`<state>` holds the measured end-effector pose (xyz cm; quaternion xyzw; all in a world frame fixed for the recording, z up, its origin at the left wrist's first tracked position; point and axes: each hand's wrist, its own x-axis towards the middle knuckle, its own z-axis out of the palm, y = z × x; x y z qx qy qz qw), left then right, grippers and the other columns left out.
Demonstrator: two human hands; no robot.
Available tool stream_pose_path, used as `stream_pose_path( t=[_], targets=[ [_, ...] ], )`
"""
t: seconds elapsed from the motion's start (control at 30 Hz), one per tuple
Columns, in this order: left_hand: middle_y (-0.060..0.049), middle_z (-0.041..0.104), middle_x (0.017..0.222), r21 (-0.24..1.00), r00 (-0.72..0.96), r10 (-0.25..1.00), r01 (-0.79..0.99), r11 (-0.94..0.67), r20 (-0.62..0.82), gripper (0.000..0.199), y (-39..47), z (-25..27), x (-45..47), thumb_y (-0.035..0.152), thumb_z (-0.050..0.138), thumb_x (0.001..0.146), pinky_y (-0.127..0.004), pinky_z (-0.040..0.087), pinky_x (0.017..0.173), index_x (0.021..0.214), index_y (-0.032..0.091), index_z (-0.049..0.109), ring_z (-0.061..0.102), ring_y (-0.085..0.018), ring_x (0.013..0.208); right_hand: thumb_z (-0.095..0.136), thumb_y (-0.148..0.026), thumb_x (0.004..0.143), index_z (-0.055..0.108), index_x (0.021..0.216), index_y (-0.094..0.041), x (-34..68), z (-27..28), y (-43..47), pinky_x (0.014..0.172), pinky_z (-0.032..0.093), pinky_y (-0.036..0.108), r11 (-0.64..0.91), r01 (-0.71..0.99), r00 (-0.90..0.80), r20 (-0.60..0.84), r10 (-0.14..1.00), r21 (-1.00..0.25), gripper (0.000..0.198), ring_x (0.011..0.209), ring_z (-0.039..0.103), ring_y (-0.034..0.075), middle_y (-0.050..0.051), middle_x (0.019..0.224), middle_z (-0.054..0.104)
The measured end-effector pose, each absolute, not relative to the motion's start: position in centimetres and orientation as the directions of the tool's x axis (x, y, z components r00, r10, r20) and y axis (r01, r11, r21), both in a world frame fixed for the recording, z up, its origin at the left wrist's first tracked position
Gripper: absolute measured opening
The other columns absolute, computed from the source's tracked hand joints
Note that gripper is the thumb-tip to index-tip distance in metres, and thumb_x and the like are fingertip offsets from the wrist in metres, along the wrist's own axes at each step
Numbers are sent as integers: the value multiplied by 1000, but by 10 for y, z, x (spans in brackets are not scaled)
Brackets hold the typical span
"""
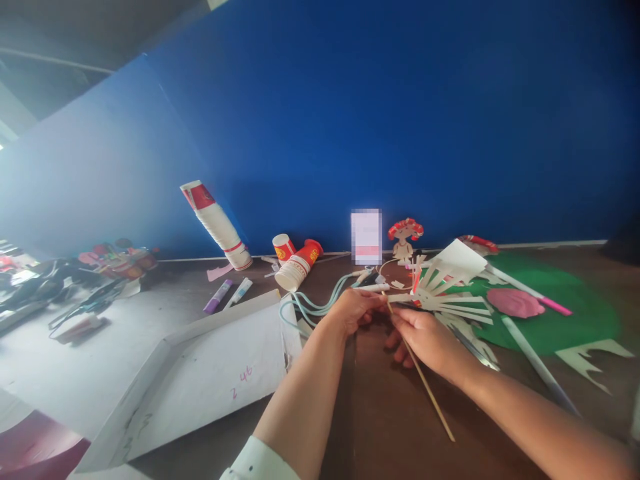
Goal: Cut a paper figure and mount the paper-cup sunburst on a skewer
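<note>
A thin wooden stick (429,390) runs slantwise, its upper end at my fingertips and its lower end toward the table's front. My left hand (356,311) is closed, fingertips pinching near the stick's upper end. With thumb and fingers closed, my right hand (419,339) grips the stick just below that. Right beyond my fingers lies white paper cut into a fringe of strips (465,308), with a red-and-white bit at its base; whether my fingertips also touch it I cannot tell. Scissors (475,350) lie beside my right wrist, partly covered by paper scraps.
A white box lid (215,380) lies left, near a purple glue stick (219,296). Paper cups (300,265) and a leaning cup stack (220,230) stand behind, by the blue partition (375,120). Pale blue cord (320,307), a paper doll (404,240) and green paper (575,313) are nearby.
</note>
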<state>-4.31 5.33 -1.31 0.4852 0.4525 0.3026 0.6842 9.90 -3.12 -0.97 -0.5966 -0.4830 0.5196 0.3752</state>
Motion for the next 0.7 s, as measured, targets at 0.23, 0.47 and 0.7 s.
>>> stream_pose_path(
  t=[0.23, 0.47, 0.7],
  targets=[
    [1, 56, 58, 919, 375, 846, 39, 393, -378, 20, 49, -5, -38, 24, 80, 73, -19, 14, 43, 68, 10, 66, 33, -2, 45, 57, -27, 95, 71, 119, -26, 100, -16, -28, 32, 49, 24, -236, 198, -21, -245, 969, -951, 28, 39, 67, 19, -1, 56, 71],
    [3, 49, 51, 902, 288, 864, -1, 431, -413, 16, 48, -3, -32, 11, 71, 75, -19, 15, 42, 63, 12, 60, 33, -3, 43, 58, -22, 94, 71, 113, -23, 95, -19, -26, 34, 50, 23, -290, 37, -19, -291, 957, -956, 23, 40, 66, 17, -1, 54, 70],
    [5, 44, 48, 870, 184, 853, 23, 493, -488, 22, 50, -2, -29, 12, 74, 73, -17, 17, 41, 60, 13, 56, 34, -3, 41, 64, -7, 85, 69, 102, -15, 95, -10, -28, 43, 56, 18, -352, -337, 1, -374, 927, -873, 19, 52, 71, 13, 3, 68, 76]
  ],
)
